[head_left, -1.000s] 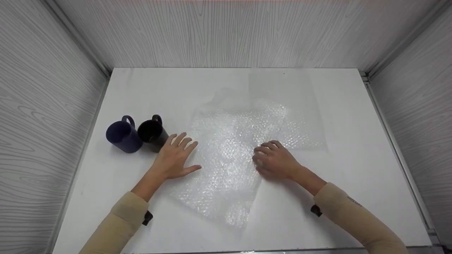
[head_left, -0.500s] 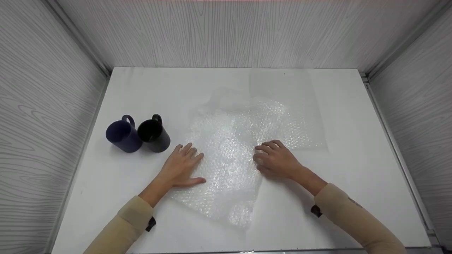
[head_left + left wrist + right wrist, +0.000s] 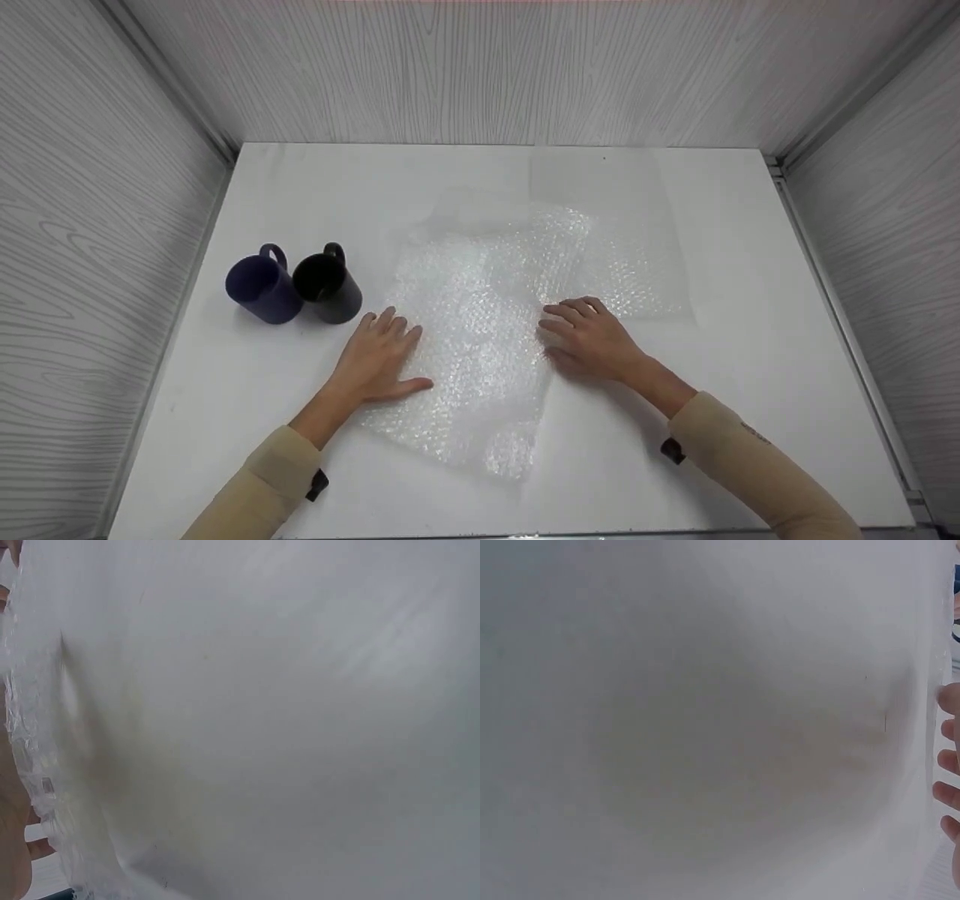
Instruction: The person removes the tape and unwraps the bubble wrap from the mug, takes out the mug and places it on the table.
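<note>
A crinkled sheet of bubble wrap (image 3: pixel 480 330) lies across the middle of the white table. My left hand (image 3: pixel 380 358) rests at its left side, fingers spread and thumb pointing inward over the wrap. At the opposite edge, my right hand (image 3: pixel 589 339) touches the wrap with loosely bent fingers. In the right wrist view, separate fingertips (image 3: pixel 949 795) show beside the sheet's rim. Bubble edging (image 3: pixel 26 727) and part of a hand (image 3: pixel 11 840) line the left border of the left wrist view; a pale, blurred surface takes up the remainder.
A dark blue mug (image 3: pixel 266 292) and a black mug (image 3: pixel 330 289) stand side by side, left of the wrap, handles toward the back. A flat clear sheet (image 3: pixel 645 240) lies at the back right. Wood-patterned panels (image 3: pixel 465 75) enclose the table's back and sides.
My left hand has come away from beside the black mug toward the front, onto the wrap's left side. The wrap has shifted slightly left; my right hand has hardly moved.
</note>
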### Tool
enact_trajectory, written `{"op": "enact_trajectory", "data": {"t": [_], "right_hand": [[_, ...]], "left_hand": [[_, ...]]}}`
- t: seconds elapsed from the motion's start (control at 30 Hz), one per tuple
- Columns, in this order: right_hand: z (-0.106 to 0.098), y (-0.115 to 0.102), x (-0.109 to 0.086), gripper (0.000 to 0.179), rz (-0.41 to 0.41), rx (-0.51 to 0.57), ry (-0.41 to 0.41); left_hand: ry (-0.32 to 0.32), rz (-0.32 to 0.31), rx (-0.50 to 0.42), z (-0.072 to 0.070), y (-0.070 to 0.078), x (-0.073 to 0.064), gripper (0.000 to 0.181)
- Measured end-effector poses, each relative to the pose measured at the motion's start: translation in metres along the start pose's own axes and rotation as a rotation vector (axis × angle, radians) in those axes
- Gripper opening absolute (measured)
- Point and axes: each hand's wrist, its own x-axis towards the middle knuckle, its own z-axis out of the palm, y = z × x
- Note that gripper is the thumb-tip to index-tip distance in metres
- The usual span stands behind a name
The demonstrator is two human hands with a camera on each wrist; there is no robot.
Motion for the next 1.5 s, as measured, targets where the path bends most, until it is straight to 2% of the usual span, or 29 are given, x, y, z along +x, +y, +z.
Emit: {"op": "enact_trajectory", "data": {"t": [0.17,0.43,0.67,0.83,1.07,1.2,1.4,1.5], "right_hand": [[-0.001,0.005,-0.002,0.04,0.023,-0.03,0.025],[-0.004,0.014,-0.006,0.036,0.128,-0.017,-0.057],[0.0,0.018,-0.012,0.03,0.174,-0.021,-0.081],[0.001,0.02,-0.015,0.02,0.188,-0.018,-0.074],[-0.002,0.024,-0.017,0.02,0.206,-0.012,-0.104],[-0.003,0.026,-0.017,0.021,0.227,-0.002,-0.115],[-0.004,0.025,-0.017,0.02,0.235,-0.01,-0.114],[-0.003,0.025,-0.017,0.02,0.235,-0.016,-0.105]], "left_hand": [[-0.005,-0.031,0.013,0.002,0.0,-0.002,0.091],[-0.068,-0.102,-0.014,-0.001,0.003,-0.001,0.093],[-0.068,-0.158,-0.005,-0.002,0.007,0.004,0.092],[-0.094,-0.181,0.025,-0.004,0.012,0.012,0.093],[-0.097,-0.215,0.04,-0.001,0.012,0.027,0.092],[-0.106,-0.227,0.039,0.001,0.008,0.037,0.092],[-0.164,-0.239,0.05,0.001,-0.001,0.051,0.094],[-0.172,-0.248,0.048,0.0,-0.006,0.058,0.095]]}}
